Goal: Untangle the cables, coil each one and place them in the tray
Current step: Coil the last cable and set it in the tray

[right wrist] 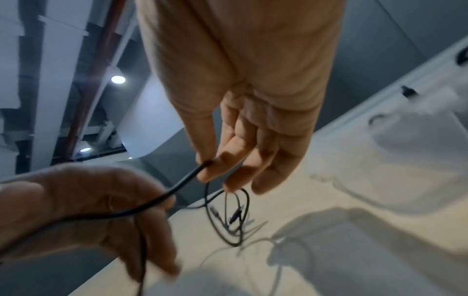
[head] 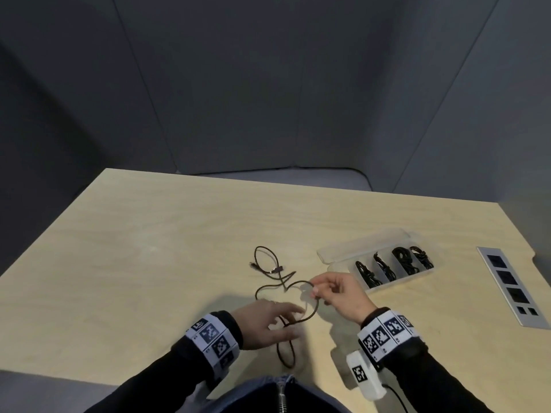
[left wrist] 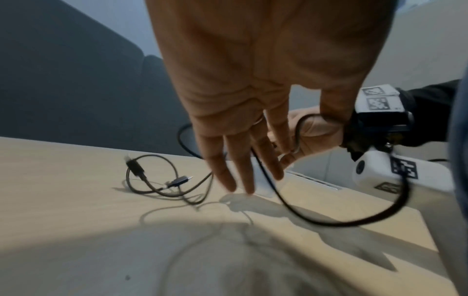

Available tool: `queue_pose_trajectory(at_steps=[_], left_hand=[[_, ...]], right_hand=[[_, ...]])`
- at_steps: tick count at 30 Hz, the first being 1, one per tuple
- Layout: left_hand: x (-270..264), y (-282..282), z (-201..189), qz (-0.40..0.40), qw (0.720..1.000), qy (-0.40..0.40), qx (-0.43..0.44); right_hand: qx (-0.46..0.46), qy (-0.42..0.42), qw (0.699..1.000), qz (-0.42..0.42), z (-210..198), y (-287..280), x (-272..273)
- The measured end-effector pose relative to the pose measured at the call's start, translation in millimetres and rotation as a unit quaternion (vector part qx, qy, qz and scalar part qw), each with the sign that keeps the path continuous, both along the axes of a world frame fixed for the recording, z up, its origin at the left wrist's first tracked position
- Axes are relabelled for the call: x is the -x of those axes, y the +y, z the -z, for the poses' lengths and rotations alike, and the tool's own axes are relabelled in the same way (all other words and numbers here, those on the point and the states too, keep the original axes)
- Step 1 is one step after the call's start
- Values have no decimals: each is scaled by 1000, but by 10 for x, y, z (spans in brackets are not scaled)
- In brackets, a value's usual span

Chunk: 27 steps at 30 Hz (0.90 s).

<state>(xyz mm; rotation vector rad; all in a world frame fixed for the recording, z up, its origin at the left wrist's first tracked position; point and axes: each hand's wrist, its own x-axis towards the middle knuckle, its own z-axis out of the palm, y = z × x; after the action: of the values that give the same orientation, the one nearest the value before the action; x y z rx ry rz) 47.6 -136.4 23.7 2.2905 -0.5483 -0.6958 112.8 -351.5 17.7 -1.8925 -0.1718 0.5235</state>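
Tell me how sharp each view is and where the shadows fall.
Head view: mostly sharp; the left hand is slightly smeared, and soft hand shadows lie on the table beside the cable. Left wrist view: the fingertips are blurred, the near loop is smeared, and broad shadow covers the near tabletop. Right wrist view: the right hand is fairly clear, the left hand is blurred, and ceiling lamps glare.

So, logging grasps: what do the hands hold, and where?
Right hand pinches the black cable mid-length on a raised loop; left hand is open.

The left hand [head: 268, 323] covers part of the cable [head: 310, 314], and its fingertips [left wrist: 243, 180] are blurred.
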Motion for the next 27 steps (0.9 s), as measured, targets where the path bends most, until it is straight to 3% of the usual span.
queue_pose_trajectory(at_steps=[2,4,6,8,12,14,18,24,27], left_hand=[[-54,88,-63,-59,997,-46,-32],[-148,194,-116,-141,975,-164,-47],[-261,258,-148,-187,954,-231,-25],[-374,237,-171,-157,959,-236,-7],[-439,-19,-23,-20,967,-254,-26],[-389,-58,155,-27,970,-239,-31],[-316,130,309,-105,989,-100,11],[-241,605,353,-196,973,-99,66],[-200,623,268,-226,964,-70,119]], right_hand=[[-12,-42,999,30,-99,-64,-40],[-15,-87,995,38,-208,-127,-41],[-16,-130,991,27,-321,-152,1],[-34,-159,987,13,-429,-128,59],[-80,-199,976,23,-615,-84,143],[-107,-212,970,59,-689,-141,130],[-86,-233,959,139,-694,-448,96],[-10,-167,951,259,-452,-1002,254],[52,-149,952,263,-266,-1210,340]])
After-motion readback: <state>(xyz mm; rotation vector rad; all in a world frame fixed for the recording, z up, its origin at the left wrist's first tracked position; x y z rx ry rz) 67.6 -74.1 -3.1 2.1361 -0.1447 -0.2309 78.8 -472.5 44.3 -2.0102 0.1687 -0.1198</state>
